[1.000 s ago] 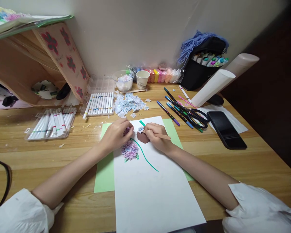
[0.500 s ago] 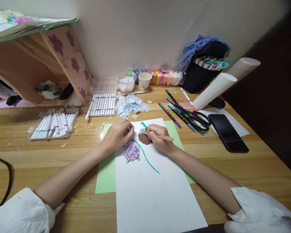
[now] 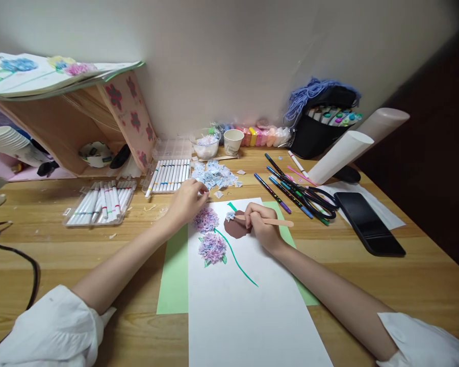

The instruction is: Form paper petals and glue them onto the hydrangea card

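Observation:
A white sheet [image 3: 245, 311] lies on a green sheet [image 3: 174, 275] on the wooden desk. Two purple paper-scrap flower heads [image 3: 212, 248] and green stems are on it. My right hand [image 3: 260, 224] is closed round a flat wooden stick [image 3: 279, 222], whose tip rests on a brown round patch [image 3: 235, 229]. My left hand [image 3: 189, 200] reaches to the edge of a pile of small blue-white paper scraps [image 3: 216, 174], fingers pinched; what they hold is too small to make out.
Two open trays of white markers [image 3: 168, 174] lie at the left. Scissors [image 3: 317, 196] and coloured pens [image 3: 279, 186] sit right of the sheet, beside a black phone [image 3: 369, 220]. A paper cup [image 3: 233, 141], a bowl of scraps, clay blocks and a black marker bag stand along the wall.
My left hand has lifted off the upper flower head and moved up to the scrap pile. The right hand stays on the brown patch. The camera view has shifted.

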